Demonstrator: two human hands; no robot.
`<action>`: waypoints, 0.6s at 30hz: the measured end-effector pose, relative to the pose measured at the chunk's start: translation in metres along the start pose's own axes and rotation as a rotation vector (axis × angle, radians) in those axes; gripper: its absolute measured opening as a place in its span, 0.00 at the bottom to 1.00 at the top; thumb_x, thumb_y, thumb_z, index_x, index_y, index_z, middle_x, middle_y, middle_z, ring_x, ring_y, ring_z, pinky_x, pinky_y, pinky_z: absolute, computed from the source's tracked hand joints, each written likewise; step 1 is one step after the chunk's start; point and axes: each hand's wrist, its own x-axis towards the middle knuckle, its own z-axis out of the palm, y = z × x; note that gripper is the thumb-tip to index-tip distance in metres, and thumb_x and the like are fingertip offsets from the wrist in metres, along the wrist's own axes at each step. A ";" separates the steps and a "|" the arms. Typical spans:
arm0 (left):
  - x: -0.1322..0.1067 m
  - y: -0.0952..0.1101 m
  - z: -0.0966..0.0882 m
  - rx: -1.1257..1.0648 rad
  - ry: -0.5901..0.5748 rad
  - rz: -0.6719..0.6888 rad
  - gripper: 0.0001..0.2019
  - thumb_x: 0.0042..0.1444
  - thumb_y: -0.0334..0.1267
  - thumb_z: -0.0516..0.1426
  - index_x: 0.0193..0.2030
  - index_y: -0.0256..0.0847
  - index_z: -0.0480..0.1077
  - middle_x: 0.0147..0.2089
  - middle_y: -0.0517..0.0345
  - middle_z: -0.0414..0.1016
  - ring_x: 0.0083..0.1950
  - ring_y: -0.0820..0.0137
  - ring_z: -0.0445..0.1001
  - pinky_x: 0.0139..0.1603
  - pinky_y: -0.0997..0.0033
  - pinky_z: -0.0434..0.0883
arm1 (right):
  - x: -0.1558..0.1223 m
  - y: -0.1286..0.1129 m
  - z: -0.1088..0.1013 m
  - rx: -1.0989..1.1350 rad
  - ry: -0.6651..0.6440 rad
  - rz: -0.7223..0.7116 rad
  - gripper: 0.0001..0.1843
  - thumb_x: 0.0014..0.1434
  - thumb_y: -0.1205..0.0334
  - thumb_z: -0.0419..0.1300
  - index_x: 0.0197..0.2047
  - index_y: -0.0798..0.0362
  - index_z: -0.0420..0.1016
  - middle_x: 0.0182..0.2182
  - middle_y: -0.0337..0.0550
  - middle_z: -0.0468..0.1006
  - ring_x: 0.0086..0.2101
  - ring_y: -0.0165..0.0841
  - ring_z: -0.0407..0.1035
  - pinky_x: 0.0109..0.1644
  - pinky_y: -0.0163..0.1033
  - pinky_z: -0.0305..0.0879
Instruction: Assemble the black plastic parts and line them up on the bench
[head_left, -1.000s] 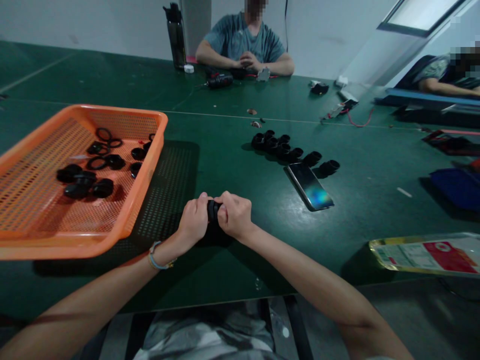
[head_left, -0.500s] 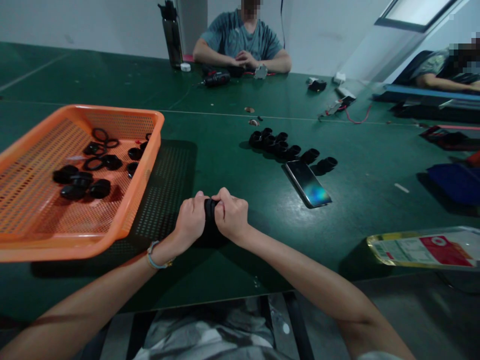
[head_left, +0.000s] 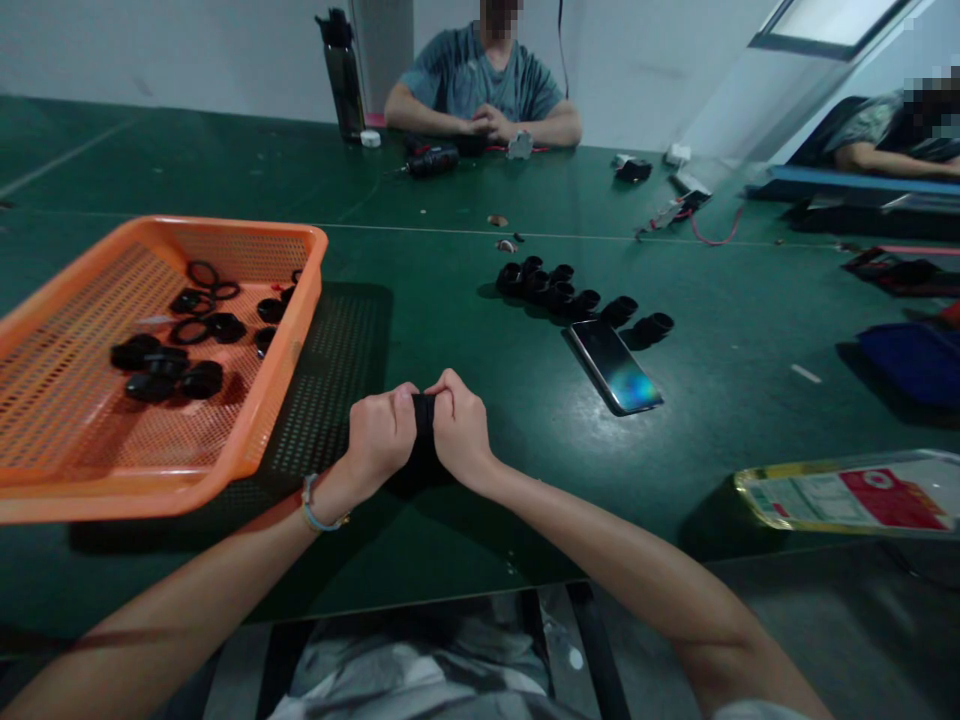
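Both hands are closed around a black cylindrical fitting (head_left: 424,413), of which only a narrow band shows between them. My left hand (head_left: 381,437) wraps its left end, with the thumb along the top. My right hand (head_left: 460,428) grips the right end with fingers curled. The fitting's ends are hidden inside my fists. Just left stands an orange perforated basket (head_left: 247,410) holding several black fittings (head_left: 166,362) and black rings (head_left: 190,330). Ahead and to the right, a row of black pipe-like fittings (head_left: 561,293) lies on the green table (head_left: 450,330).
A phone (head_left: 616,367) lies beside the row of fittings. At the right edge is a clear-lidded package (head_left: 862,495), with a blue item (head_left: 911,362) behind it. Across the table are a power drill (head_left: 433,160), a dark bottle (head_left: 343,75) and a seated person (head_left: 487,90).
My hands have rotated slightly against each other around the black fitting, and less of it shows between them. The head view has shifted slightly.
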 end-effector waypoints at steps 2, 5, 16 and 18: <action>0.000 0.000 0.000 0.113 0.006 0.078 0.20 0.58 0.39 0.40 0.30 0.37 0.72 0.23 0.49 0.72 0.25 0.64 0.69 0.27 0.67 0.58 | 0.000 0.000 0.000 0.037 0.003 0.023 0.11 0.54 0.67 0.40 0.24 0.49 0.56 0.16 0.34 0.63 0.18 0.29 0.59 0.23 0.34 0.51; 0.001 0.000 0.000 0.187 0.007 0.124 0.21 0.58 0.38 0.38 0.30 0.38 0.72 0.23 0.49 0.72 0.24 0.65 0.70 0.26 0.68 0.58 | -0.001 0.000 0.000 0.071 0.002 0.029 0.11 0.55 0.67 0.41 0.24 0.49 0.56 0.16 0.34 0.62 0.18 0.28 0.59 0.24 0.33 0.51; 0.012 -0.002 0.001 -0.288 0.001 -0.149 0.21 0.59 0.45 0.39 0.28 0.39 0.68 0.17 0.62 0.62 0.20 0.70 0.64 0.23 0.72 0.61 | 0.012 0.008 -0.008 0.151 -0.190 -0.005 0.09 0.58 0.56 0.49 0.35 0.52 0.64 0.23 0.35 0.69 0.23 0.29 0.65 0.28 0.34 0.58; 0.012 -0.005 0.003 -0.423 -0.023 -0.185 0.20 0.58 0.48 0.40 0.32 0.39 0.67 0.17 0.65 0.60 0.19 0.71 0.62 0.22 0.73 0.61 | 0.015 0.010 -0.012 0.138 -0.244 -0.057 0.12 0.56 0.55 0.53 0.40 0.53 0.64 0.27 0.37 0.71 0.26 0.30 0.66 0.29 0.34 0.60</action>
